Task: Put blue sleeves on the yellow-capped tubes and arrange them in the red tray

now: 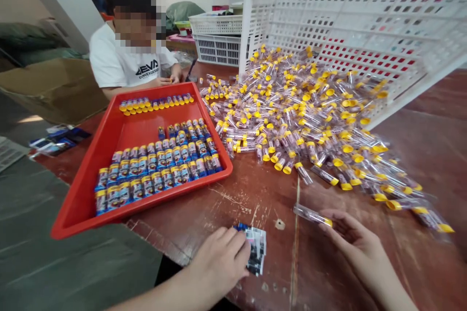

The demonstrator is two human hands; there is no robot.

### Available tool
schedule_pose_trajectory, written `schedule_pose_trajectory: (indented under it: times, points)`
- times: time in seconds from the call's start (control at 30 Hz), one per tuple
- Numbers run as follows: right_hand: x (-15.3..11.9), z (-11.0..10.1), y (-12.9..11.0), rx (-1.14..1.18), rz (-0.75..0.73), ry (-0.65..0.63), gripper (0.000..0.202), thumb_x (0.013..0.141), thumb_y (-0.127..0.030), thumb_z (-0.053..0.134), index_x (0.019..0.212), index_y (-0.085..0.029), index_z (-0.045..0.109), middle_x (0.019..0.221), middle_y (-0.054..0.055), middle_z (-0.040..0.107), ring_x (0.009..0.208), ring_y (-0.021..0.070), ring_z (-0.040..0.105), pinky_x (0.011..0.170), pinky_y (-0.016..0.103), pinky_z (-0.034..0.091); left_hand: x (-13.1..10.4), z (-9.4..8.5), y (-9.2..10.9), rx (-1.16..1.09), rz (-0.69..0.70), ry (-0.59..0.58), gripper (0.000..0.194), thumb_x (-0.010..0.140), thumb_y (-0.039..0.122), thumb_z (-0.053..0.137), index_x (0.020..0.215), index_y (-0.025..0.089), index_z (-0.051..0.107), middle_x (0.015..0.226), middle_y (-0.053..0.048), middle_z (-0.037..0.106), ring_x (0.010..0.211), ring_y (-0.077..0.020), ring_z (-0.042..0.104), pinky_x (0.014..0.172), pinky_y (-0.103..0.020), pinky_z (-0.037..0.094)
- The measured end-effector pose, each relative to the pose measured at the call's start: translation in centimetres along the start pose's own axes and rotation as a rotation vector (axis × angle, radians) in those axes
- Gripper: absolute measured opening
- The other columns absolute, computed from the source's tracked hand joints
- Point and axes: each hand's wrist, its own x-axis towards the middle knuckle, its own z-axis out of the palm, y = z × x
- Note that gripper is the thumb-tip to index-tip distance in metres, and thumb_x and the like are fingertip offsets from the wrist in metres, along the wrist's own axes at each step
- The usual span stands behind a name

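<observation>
My right hand [348, 240] pinches a small clear plastic tube [310, 215] by its yellow-capped end, above the table; the clear end points left. My left hand [222, 262] is at the table's front edge, fingers curled together over a small stack of printed labels [257, 250]. The labels are blue, white and black, and the hand partly covers them. To the right and beyond lies a large heap of clear tubes with yellow caps [292, 116]. At left, a red tray [140, 209] holds rows of tubes with blue printed wraps [156, 160].
A white perforated basket [317, 14] lies tipped behind the heap. Across the table sits a person in a white shirt [124, 58], hands close together. White crates [217, 43] are stacked behind. Blue printed packets [60, 140] lie by the table's left edge, near a cardboard box [51, 87].
</observation>
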Motion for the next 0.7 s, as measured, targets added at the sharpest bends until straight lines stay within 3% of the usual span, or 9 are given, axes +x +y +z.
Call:
schedule_pose_trajectory:
  times: [0.07,0.13,0.27,0.37,0.5,0.57,0.7]
  points:
    - [-0.4,0.9,-0.2,0.015,-0.016,-0.029,0.039,0.068,-0.045,0.078,0.092,-0.016,0.069,0.091,0.011,0.074,0.079,0.0211,0.071,0.07,0.024,0.059,-1.1,1.5,1.3,0.043,-0.008,-0.032,0.02,0.093,0.018,0.056,0.11,0.009,0.061,0.102,-0.012,0.064,0.088,-0.0224,0.058,0.077,-0.034,0.047]
    - [-0.6,2.3,-0.4,-0.029,-0.101,-0.092,0.034,0.077,-0.043,0.072,0.096,-0.016,0.068,0.089,0.01,0.074,0.078,0.0207,0.071,0.069,0.025,0.058,-1.3,1.9,1.0,0.059,0.036,0.002,0.022,0.094,0.009,0.047,0.11,0.007,0.061,0.101,-0.013,0.064,0.088,-0.0224,0.058,0.079,-0.034,0.048]
    - [-0.9,5.6,-1.8,-0.153,-0.271,-0.211,0.024,0.085,-0.033,0.063,0.102,-0.018,0.067,0.09,0.01,0.073,0.077,0.023,0.07,0.071,0.032,0.056,-0.4,1.7,-0.3,-0.018,0.112,0.08,0.022,0.096,0.009,0.041,0.095,0.009,0.063,0.087,-0.01,0.062,0.078,-0.0207,0.056,0.07,-0.034,0.045]
    - [-1.3,7.1,-2.9,-0.148,-0.329,-0.275,0.018,0.082,-0.028,0.065,0.097,-0.021,0.071,0.098,0.008,0.073,0.089,0.0264,0.069,0.081,0.035,0.054,0.2,1.8,-0.4,-0.145,0.031,0.103,0.027,0.099,0.016,0.042,0.081,0.015,0.062,0.08,-0.005,0.06,0.072,-0.0178,0.053,0.065,-0.031,0.043]
    - [-2.1,7.2,-2.9,-0.141,-0.316,-0.39,0.015,0.082,-0.026,0.065,0.095,-0.021,0.071,0.09,0.007,0.074,0.077,0.0231,0.069,0.072,0.031,0.055,-0.1,2.4,0.1,-0.283,-0.161,0.053,0.018,0.098,0.021,0.048,0.09,0.018,0.064,0.088,-0.003,0.063,0.076,-0.0176,0.057,0.07,-0.03,0.047]
    - [-2.2,6.6,-2.4,-0.142,-0.267,-0.392,0.018,0.083,-0.027,0.064,0.098,-0.018,0.071,0.09,0.009,0.074,0.075,0.022,0.069,0.07,0.03,0.055,-0.4,2.6,0.3,-0.282,-0.188,0.024,0.017,0.097,0.018,0.048,0.096,0.018,0.065,0.091,-0.004,0.064,0.079,-0.0187,0.059,0.073,-0.031,0.05]
    - [-2.2,5.1,-1.0,-0.105,-0.174,-0.335,0.027,0.089,-0.032,0.06,0.108,-0.015,0.068,0.087,0.009,0.073,0.071,0.0187,0.068,0.065,0.027,0.055,-0.4,2.4,0.3,-0.361,-0.238,0.036,0.018,0.093,0.011,0.05,0.088,0.017,0.066,0.088,-0.004,0.065,0.078,-0.0179,0.061,0.073,-0.028,0.05]
